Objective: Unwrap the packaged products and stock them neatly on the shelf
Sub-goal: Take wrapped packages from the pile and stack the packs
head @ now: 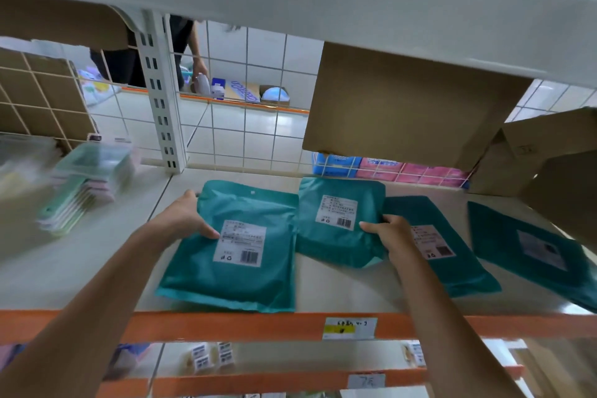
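Four teal pouches with white barcode labels lie flat in a row on a pale shelf [339, 291], across the middle of the frame. The left hand [184, 216] grips the left edge of the leftmost pouch [232, 262], thumb pressed on top near its label. The right hand [394, 236] pinches the right edge of the second pouch [336, 229], thumb on top, and its wrist lies over the third pouch [458, 265]. The fourth pouch [529, 252] lies apart at the right edge, angled. An orange rail [226, 325] runs along the shelf front in the lower frame, carrying a white and yellow tag [350, 328]. At the left edge sits a blurred stack of pastel packs [87, 184]. A wire grid [245, 132] forms the back of the shelf. A brown cardboard box [403, 107] fills the upper right. Behind the grid, in the upper middle, another person [190, 48] in dark clothing stands on a tiled floor.
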Demonstrator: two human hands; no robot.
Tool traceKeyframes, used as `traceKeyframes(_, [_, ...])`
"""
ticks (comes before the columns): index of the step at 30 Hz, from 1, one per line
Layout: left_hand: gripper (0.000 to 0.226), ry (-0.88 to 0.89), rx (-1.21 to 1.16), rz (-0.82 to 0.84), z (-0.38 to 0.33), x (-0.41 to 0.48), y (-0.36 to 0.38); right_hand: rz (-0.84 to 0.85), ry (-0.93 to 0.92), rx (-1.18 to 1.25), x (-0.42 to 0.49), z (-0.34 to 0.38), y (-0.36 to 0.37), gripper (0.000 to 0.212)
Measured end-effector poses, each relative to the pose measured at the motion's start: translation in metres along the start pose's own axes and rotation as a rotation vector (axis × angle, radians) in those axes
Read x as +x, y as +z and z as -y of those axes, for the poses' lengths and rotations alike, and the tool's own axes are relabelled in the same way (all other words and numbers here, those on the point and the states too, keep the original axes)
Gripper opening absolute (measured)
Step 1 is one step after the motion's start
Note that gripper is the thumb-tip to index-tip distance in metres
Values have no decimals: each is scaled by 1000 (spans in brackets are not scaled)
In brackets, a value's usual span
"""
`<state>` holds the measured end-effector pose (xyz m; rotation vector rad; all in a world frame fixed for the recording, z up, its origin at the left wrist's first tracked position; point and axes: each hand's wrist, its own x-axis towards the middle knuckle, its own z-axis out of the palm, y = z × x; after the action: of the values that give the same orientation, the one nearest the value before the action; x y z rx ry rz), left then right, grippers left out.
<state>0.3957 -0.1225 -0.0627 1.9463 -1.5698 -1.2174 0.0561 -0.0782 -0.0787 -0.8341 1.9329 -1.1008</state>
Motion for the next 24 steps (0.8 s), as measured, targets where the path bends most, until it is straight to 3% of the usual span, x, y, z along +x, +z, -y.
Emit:
traceKeyframes(3, [79, -1, -109, 38, 5, -5, -2, 3, -1, 86, -8, 0, -1, 34])
traceKeyframes(6, [41, -4, -202, 52, 7, -13, -8, 12, -1, 143, -16, -1, -3, 34])
traceKeyframes(9, [25, 47, -244, 28, 9, -18, -15, 13, 7, 173, -24, -4, -5, 34])
traceKeyframes(17, [21, 219, -372, -13, -1, -36, -33, -6, -81, 116, -63, 6, -24, 26])
traceKeyframes(20, [24, 332, -292, -156, -8, -50, -45, -46, -179, 21, -80, 17, -38, 19])
traceKeyframes(24, [28, 494, -179, -301, -22, -82, -60, -117, -357, -179, -103, 40, -56, 26])
